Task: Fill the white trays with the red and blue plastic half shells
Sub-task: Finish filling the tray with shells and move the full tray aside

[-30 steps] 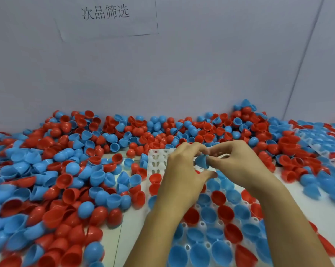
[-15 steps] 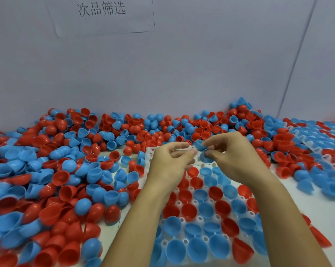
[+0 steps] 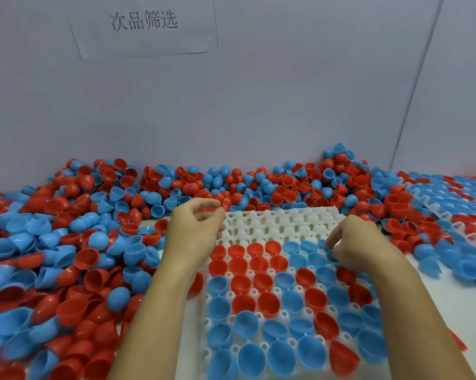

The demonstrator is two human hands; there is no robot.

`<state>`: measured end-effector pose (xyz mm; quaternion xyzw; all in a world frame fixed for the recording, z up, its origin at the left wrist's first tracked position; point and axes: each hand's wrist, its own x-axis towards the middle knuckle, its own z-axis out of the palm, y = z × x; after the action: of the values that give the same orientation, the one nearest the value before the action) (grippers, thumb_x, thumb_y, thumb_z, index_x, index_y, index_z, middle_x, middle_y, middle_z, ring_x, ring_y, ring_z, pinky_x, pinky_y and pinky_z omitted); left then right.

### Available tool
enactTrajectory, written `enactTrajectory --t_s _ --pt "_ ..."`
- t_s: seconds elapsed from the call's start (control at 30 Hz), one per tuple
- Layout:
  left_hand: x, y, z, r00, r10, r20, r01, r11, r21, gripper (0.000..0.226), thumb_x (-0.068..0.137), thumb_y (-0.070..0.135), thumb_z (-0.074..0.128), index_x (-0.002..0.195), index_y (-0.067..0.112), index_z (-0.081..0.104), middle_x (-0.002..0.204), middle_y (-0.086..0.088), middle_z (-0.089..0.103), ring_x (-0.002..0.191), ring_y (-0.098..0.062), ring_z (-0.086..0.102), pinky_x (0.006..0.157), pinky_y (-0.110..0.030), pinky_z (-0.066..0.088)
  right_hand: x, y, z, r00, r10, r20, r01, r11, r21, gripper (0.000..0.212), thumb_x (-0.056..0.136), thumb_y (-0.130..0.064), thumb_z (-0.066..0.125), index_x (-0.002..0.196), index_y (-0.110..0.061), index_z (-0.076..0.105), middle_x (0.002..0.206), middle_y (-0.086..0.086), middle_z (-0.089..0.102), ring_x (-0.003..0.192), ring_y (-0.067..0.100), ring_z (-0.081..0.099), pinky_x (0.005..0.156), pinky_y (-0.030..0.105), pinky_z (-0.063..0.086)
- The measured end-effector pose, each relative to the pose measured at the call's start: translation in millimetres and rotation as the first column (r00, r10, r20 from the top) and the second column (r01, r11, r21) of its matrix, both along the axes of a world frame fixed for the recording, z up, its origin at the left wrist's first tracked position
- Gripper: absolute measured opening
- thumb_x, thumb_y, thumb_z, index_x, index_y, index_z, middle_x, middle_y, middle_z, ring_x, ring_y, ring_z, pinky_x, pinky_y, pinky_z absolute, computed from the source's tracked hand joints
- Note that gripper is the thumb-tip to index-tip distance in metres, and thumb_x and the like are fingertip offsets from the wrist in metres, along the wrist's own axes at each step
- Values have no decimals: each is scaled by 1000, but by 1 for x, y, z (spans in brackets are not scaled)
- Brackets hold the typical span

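While both hands hover, the white tray (image 3: 283, 224) sits part full.
Left hand (image 3: 194, 231) curls loosely, holding nothing; right hand (image 3: 360, 242) fingers press a blue shell (image 3: 330, 253).

A paper sign (image 3: 146, 24) with four printed Chinese characters hangs on the grey wall (image 3: 286, 105).

Glossy plastic half shells (image 3: 268, 301); matt white tray (image 3: 280, 223)
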<state>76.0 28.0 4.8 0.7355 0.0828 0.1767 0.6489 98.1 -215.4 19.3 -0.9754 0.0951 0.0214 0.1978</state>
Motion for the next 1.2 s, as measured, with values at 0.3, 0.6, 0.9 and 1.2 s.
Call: enactTrajectory --t_s 0.3,0.6,0.9,1.2 --pt "-1 27 3 995 102 -24 -102 995 8 18 102 13 55 103 23 69 99 0 73 92 -13 70 78 -28 59 -3 0 8 996 84 -33 -84 996 -2 30 91 -1 60 112 -17 74 128 6 65 91 16 55 87 30 52" --pt "-12 45 8 979 162 -127 -63 822 566 23 98 4 58 100 22 72 103 0 68 69 -6 57 47 -12 38 0 3 3 997 70 31 -70 997 26 16 92 -7 64 101 -11 77 109 7 73 91 20 65 78 32 56" --pt "-15 35 3 823 249 -510 309 557 771 43 95 19 56 132 43 58 147 1 50 140 -34 36 115 -48 32 2 16 4 964 97 247 -126 987 104 16 96 -19 61 105 -21 74 115 9 70 79 15 60 69 29 53" --pt "-8 43 -15 870 437 -227 -41 525 850 33 96 26 66 126 38 62 127 4 65 126 -23 50 103 -42 35 1 20 3 954 130 271 -166 979 116 15 95 -23 62 106 -24 73 106 4 71 69 11 62 65 29 56"
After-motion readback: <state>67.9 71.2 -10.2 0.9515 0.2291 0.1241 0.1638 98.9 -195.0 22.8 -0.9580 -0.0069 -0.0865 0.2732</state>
